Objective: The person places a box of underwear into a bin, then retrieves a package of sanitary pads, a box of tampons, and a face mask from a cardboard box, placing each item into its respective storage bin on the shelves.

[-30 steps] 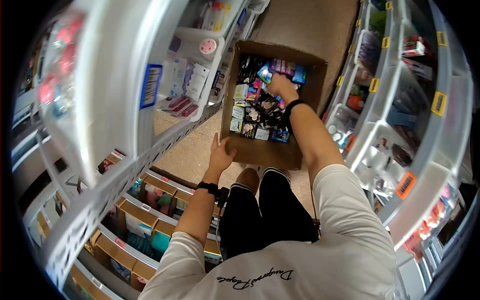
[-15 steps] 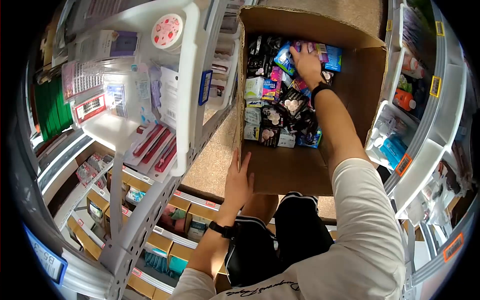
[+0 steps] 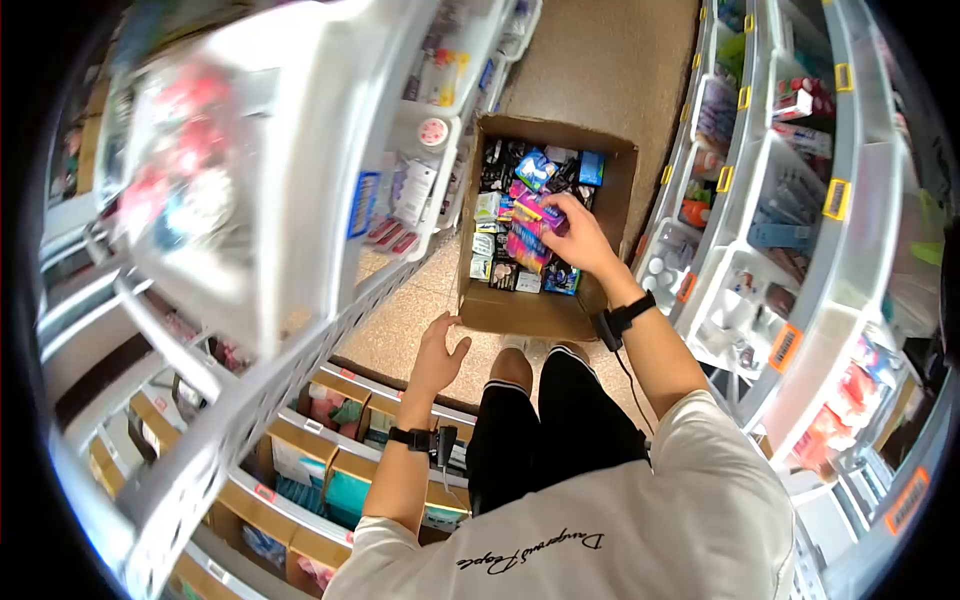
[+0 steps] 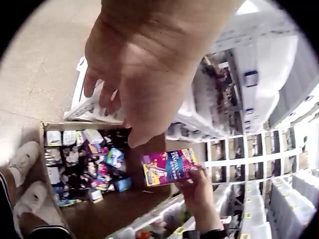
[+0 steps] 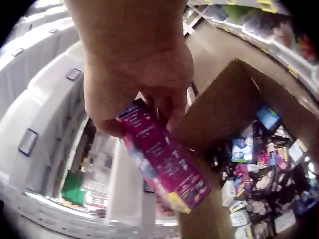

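Box (image 4: 169, 167), purple & pink w/ yellow patches and lettering "TAMPAX", pinched at one end btwn thumb & fingers of R hand (image 3: 582, 240); grip narrow. Head view: box is over the open cardboard carton (image 3: 530, 312), above the packs; R-wrist view: tilted, its free end pointing away from the hand. L hand (image 3: 437, 357), grip wide, fingers loosely extended, is near the carton's near L corner. Carton, on floor (image 3: 590, 60) in front of the person's feet, contains small packs incl. black ones w/ pale round motifs (image 3: 503, 275), a blue-&-white pack (image 3: 537, 170) and a blue box (image 3: 591, 167) nr far R corner. Shelving w/ bins flanks both sides: at L, a tub w/ pink-spotted lid (image 3: 432, 132); at R, bins w/ yellow & orange labels, e.g. orange label (image 3: 787, 347).
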Tool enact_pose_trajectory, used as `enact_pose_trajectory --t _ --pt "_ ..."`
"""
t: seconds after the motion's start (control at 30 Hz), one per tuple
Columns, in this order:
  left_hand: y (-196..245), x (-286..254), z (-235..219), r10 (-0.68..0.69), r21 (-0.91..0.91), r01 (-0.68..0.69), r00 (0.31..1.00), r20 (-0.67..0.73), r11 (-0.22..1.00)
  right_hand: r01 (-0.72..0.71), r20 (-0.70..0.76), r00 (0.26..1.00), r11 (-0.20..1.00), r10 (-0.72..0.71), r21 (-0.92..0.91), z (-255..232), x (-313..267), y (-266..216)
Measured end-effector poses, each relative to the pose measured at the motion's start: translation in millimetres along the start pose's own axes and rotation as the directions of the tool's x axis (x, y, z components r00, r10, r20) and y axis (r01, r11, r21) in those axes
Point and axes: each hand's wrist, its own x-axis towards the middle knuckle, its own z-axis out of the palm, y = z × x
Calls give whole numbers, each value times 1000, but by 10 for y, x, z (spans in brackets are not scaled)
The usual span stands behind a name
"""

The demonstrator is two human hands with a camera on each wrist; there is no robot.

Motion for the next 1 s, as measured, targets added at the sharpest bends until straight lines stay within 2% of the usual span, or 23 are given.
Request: enact_pose_trajectory --t 0.03,0.1,0.17,0.2,0.23,0.3,0.33,0.37,0.43,0.47,0.5,0.57,0.6,0.63,0.7,0.83,0.9,0.97,1.0 --pt "276 -226 -186 -8 -88 10 1000 15 996 -116 110 989 986 103 123 -144 -119 -382" --pt "806 -693 -522 -23 -105 18 999 -42 994 -88 149 987 981 62 172 -263 -330 -902" --pt "1278 -1175 -804 -94 -288 72 994 -62 955 -115 270 961 813 -53 571 -345 -519 -1473" --pt "1406 -1407 -899 -78 -323 50 994 -73 945 -129 331 935 747 -127 652 -385 -599 -1815" --pt "1505 -1673 -954 -96 -335 53 989 -113 941 -179 392 908 708 -149 683 -418 -688 -2063" --pt "1653 -2102 -1068 -36 -569 -57 988 -151 820 -188 460 851 670 -255 719 -428 -893 -2596" --pt "1766 -2340 -1136 -29 -630 -76 987 -155 773 -202 497 824 679 -273 706 -420 -1009 -2839" --pt "1845 -2579 -1173 -55 -636 -92 977 -208 766 -203 532 789 688 -307 697 -387 -1143 -3057" --pt "1928 -3037 -1184 -65 -719 -109 975 -210 686 -296 605 724 642 -333 707 -265 -1410 -3447" --pt "1931 -3221 -1120 -78 -711 -135 963 -259 690 -332 653 679 653 -335 681 -208 -1532 -3582" --pt "1928 -3428 -1083 -109 -712 -158 943 -314 684 -228 653 648 719 -392 657 -55 -1632 -3636" --pt "1958 -3822 -947 -156 -721 -180 915 -373 669 -140 627 585 698 -514 702 188 -1920 -3872" --pt "1980 -4023 -869 -235 -775 -204 880 -412 598 -133 676 540 743 -501 656 280 -2045 -3964" --pt "1895 -4217 -706 -242 -779 -300 836 -493 550 -179 710 497 742 -498 646 412 -2186 -4012" --pt "1905 -4606 -480 -296 -771 -414 752 -590 484 -129 738 403 764 -541 632 619 -2498 -4184" --pt "1989 -5432 8 -322 -687 -551 617 -718 474 -176 779 146 759 -609 627 867 -3334 -4583" --pt "2138 -5822 235 -402 -658 -573 521 -753 490 -255 760 43 728 -648 636 997 -3817 -4689" --pt "2312 -6201 440 -439 -598 -426 417 -796 679 -301 716 -72 700 -694 648 1106 -4272 -4770" --pt "2415 -6391 552 -484 -600 -404 359 -798 690 -311 696 -137 698 -705 645 1142 -4501 -4809"
